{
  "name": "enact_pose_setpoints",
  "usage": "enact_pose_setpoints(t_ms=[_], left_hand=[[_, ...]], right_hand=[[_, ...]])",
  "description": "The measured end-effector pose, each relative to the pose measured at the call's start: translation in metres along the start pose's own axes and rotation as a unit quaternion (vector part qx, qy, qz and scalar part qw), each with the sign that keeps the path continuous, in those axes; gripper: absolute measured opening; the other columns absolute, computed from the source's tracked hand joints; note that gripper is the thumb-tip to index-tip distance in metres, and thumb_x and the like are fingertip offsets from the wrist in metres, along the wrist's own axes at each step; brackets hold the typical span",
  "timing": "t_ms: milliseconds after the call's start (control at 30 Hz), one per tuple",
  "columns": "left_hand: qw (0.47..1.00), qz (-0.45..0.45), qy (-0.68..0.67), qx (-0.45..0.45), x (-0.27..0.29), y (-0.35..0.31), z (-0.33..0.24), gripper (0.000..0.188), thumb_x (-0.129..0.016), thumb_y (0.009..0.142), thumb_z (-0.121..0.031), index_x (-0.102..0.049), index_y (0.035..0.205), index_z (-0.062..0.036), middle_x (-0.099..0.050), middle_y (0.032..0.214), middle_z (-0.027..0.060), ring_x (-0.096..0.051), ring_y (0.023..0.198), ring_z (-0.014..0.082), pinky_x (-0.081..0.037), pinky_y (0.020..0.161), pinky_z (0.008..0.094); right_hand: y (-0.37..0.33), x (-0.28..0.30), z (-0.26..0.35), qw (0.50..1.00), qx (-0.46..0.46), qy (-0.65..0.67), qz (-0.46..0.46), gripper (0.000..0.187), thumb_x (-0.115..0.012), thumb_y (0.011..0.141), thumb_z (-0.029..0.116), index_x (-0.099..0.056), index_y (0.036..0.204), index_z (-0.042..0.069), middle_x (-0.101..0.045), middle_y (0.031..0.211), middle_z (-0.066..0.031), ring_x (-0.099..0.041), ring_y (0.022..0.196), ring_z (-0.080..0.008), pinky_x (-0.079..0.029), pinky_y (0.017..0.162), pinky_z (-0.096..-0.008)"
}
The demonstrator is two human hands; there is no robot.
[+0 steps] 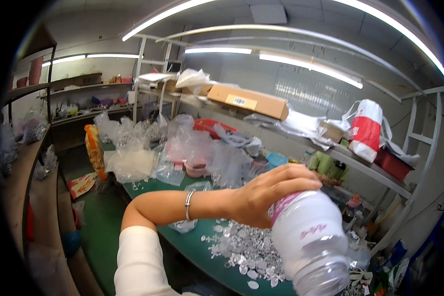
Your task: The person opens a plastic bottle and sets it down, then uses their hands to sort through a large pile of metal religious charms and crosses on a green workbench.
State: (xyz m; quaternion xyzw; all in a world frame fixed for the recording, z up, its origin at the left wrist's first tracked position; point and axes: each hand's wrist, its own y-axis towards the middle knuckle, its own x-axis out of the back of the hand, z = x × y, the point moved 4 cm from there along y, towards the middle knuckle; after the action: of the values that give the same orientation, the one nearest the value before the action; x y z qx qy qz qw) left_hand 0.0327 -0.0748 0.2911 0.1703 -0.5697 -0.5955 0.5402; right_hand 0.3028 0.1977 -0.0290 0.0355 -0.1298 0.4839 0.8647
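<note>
Clear plastic bottle with a white and pink label, lower right of the frame, raised close to the camera and tilted so that its base points toward the lens and its neck away, well above the green desk. The left hand enters from the lower left on a forearm with a cream sleeve and a thin silver bracelet; its grip is closed round the upper, neck end of the bottle, fingers curled over the top of the label. The right hand is not in view. Whether the bottle is capped cannot be told, since the neck is hidden behind the hand. Below the bottle lies a heap of small silvery metal pieces on the desk; beyond it, at frame centre, stand crumpled clear plastic bags and a pink bowl; a brown cardboard box rests on the shelf in the upper centre. Judged step: the bottle is being lifted and tipped toward the person, as for drinking. The next move calls for a firm hold and a steady tilt, keeping any spill clear of the metal pieces.
</note>
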Motion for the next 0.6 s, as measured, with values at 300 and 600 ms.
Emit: enact_pose_setpoints(t_ms=[300,600], left_hand=[[1.000,0.007,-0.003,0.030,-0.011,-0.018,0.012,0.078,-0.080,0.057,-0.012,-0.041,0.124,-0.0034,-0.048,0.114,0.0159,-0.047,0.107,0.0327,-0.038,0.094,0.0436],[0.999,0.006,0.037,0.000,-0.003,-0.020,0.014,0.067,-0.078,0.059,-0.014,-0.045,0.117,-0.0018,-0.051,0.112,0.0156,-0.050,0.104,0.0327,-0.038,0.093,0.0444]], right_hand=[[-0.004,-0.005,0.002,0.999,-0.006,0.024,-0.022,0.024,-0.050,0.091,0.019,-0.057,0.104,0.000,-0.058,0.096,-0.0050,-0.051,0.086,-0.0137,-0.043,0.076,-0.0273],[0.007,-0.008,-0.003,0.999,-0.005,0.049,-0.007,0.025,-0.052,0.090,0.018,-0.057,0.106,-0.001,-0.059,0.096,-0.0049,-0.051,0.085,-0.0128,-0.043,0.076,-0.0267]])
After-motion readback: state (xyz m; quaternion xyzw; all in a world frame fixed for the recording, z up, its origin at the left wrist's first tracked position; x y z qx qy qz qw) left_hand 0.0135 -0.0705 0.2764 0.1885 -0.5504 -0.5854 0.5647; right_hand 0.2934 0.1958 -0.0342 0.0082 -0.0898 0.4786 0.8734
